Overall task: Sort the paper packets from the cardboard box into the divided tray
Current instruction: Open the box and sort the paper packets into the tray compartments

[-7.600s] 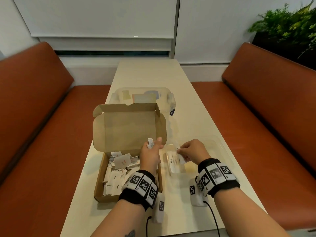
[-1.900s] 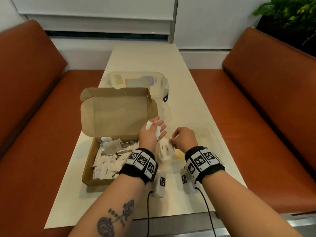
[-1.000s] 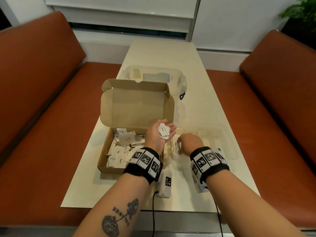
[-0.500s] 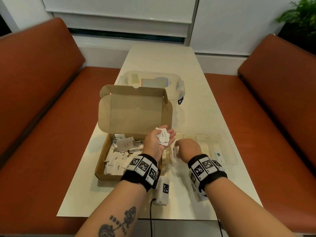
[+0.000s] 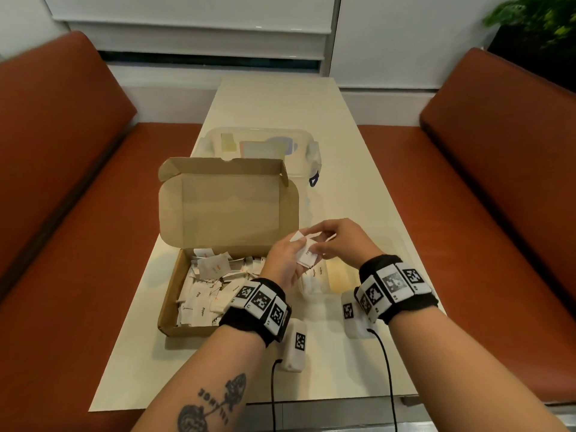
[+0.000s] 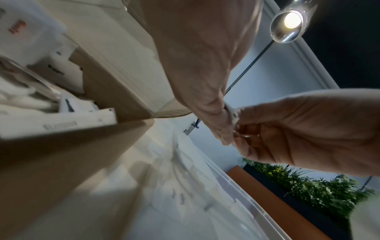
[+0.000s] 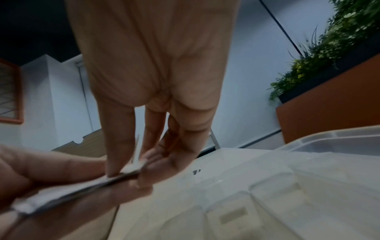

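An open cardboard box [image 5: 174,294] lies on the table's left half, with several white paper packets [image 5: 199,294] inside. Just right of it, my left hand [image 5: 299,248] holds a small stack of packets [image 5: 307,257] above the clear divided tray [image 5: 386,244]. My right hand [image 5: 318,241] meets it from the right and pinches the top packet [image 5: 311,236] of that stack. In the right wrist view the right thumb and fingers [image 7: 121,146] close on the stack's edge [image 7: 82,186]. A few packets [image 5: 314,273] lie in the tray's left compartment.
A clear lidded container [image 5: 261,148] stands behind the box's raised flap [image 5: 227,201]. Orange benches [image 5: 62,213] run along both sides of the narrow table [image 5: 280,101]. Cables hang from both wrist units near the front edge. A plant [image 5: 536,23] stands at the back right.
My right hand has lifted out of the tray and come to the stack in my left hand. My left hand has turned from palm-up to gripping the stack.
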Demonstrator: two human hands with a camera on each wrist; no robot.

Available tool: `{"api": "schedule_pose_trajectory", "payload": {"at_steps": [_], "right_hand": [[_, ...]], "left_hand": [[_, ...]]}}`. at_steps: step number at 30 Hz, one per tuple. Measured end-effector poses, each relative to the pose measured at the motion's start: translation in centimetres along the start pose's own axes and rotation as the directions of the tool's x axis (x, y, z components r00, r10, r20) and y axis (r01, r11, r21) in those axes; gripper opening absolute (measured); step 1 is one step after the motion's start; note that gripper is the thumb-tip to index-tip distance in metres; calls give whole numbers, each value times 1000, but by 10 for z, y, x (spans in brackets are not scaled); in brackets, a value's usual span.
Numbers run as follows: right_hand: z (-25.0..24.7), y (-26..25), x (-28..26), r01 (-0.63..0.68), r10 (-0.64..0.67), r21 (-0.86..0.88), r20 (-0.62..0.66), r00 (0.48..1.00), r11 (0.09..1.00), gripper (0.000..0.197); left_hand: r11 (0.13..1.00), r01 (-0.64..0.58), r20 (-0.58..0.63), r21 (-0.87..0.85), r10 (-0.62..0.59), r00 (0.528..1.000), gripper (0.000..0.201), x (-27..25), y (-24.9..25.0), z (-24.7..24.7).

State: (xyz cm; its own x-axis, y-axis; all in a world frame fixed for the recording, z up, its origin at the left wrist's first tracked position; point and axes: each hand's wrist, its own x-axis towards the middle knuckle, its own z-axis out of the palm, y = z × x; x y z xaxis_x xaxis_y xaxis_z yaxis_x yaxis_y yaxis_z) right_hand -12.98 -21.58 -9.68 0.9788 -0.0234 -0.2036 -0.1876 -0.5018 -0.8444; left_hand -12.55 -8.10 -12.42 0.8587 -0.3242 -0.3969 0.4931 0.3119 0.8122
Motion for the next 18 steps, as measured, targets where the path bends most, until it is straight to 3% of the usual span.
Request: {"api": "schedule_pose_trajectory", "payload": {"at_steps": [3, 7, 13, 18], "right_hand": [[-5, 9, -1, -49, 51, 83, -13, 999, 995, 30], [-14, 16, -1, -67, 69, 66, -29, 997, 996, 15], [-43, 30, 9, -103, 135, 123, -288, 948, 987, 11], [-34, 38, 23, -227, 194, -133, -222, 955, 965, 30]], "left_hand": [[1000, 24, -37, -17, -24, 999, 33, 4, 0, 6], [999, 34, -71, 9, -33, 997, 34, 7, -2, 10], [997, 66, -115, -30, -69, 991, 34, 7, -8, 11], [995, 88, -140, -52, -95, 986, 35, 4, -11, 14]]}}
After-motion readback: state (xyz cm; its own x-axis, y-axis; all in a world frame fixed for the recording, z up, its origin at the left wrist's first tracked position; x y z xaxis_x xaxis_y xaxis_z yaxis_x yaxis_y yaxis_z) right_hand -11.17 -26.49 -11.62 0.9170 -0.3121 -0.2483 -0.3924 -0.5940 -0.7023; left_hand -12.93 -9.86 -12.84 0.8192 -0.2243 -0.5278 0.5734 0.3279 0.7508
